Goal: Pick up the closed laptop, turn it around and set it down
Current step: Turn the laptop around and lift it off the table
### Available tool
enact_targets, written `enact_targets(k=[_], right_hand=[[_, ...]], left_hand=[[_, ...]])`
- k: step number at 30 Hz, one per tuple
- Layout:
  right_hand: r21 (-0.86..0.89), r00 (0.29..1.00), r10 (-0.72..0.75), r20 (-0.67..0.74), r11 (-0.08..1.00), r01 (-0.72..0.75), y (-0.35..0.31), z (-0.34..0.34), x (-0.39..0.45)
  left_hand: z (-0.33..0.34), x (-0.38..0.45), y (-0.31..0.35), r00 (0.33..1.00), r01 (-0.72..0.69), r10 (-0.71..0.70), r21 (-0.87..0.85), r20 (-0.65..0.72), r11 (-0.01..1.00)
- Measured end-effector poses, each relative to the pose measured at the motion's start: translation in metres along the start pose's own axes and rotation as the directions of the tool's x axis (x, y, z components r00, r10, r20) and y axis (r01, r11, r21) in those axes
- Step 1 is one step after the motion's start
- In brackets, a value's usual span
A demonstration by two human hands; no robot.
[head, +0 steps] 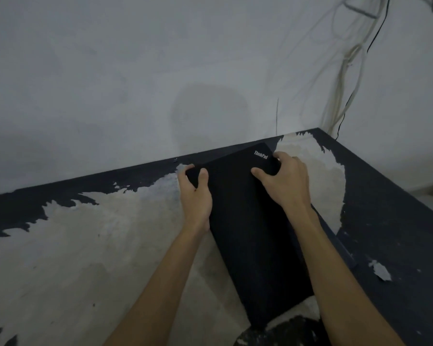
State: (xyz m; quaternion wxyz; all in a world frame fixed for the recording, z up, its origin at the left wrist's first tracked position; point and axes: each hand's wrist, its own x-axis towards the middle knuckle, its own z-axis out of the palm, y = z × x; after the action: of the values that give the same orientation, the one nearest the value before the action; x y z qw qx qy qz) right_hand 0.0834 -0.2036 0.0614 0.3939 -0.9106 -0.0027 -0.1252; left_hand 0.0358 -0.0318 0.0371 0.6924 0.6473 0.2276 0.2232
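The only legible text I can find is the pale wordmark "ThinkPad" (261,155), printed on the black lid of the closed laptop (248,233) near its far right corner; the letters run slantwise from my viewpoint, just beside the fingers of the right hand (283,178). I read no other label, number or sign on the lid; the table (85,245) and the wall (135,71) likewise carry no writing.

Two bare forearms reach in from the lower edge, no sleeves, watch or bracelets showing; the left hand (196,196) and right hand (283,182) are ungloved, with short nails.
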Motion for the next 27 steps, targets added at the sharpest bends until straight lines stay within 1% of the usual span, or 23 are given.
enact_targets(k=[2,4,8,14,18,20,24,27], right_hand=[[0.050,0.999,-0.022,0.024,0.999,0.021,-0.011,-0.001,-0.003],[0.095,0.996,-0.032,0.086,0.995,0.024,-0.023,0.001,-0.007],[0.183,0.977,-0.047,0.208,0.983,0.008,-0.054,0.009,-0.014],[0.276,0.930,-0.135,0.343,0.960,0.037,-0.096,0.045,-0.037],[0.396,0.884,-0.185,0.429,0.918,0.000,-0.115,0.077,-0.053],[0.444,0.865,-0.183,0.467,0.895,-0.050,-0.126,0.090,-0.061],[0.539,0.837,-0.214,0.503,0.835,-0.111,-0.138,0.112,-0.075],[0.577,0.843,-0.210,0.495,0.805,-0.138,-0.144,0.123,-0.081]], left_hand=[[-0.017,0.006,0.010,1.000,-0.014,0.014,-0.002,0.022,1.000],[-0.035,0.012,0.021,1.000,-0.006,0.007,-0.030,0.022,1.000],[-0.078,0.026,0.036,0.998,0.058,-0.058,-0.047,0.002,0.997],[-0.155,0.034,0.055,0.995,0.095,-0.095,-0.031,0.020,0.995],[-0.199,0.037,0.060,0.991,0.129,-0.128,-0.016,0.041,0.992],[-0.217,0.038,0.061,0.991,0.133,-0.132,-0.024,0.029,0.991],[-0.245,0.038,0.061,0.989,0.145,-0.145,-0.014,0.005,0.989],[-0.258,0.039,0.061,0.986,0.166,-0.166,0.001,0.010,0.986]])
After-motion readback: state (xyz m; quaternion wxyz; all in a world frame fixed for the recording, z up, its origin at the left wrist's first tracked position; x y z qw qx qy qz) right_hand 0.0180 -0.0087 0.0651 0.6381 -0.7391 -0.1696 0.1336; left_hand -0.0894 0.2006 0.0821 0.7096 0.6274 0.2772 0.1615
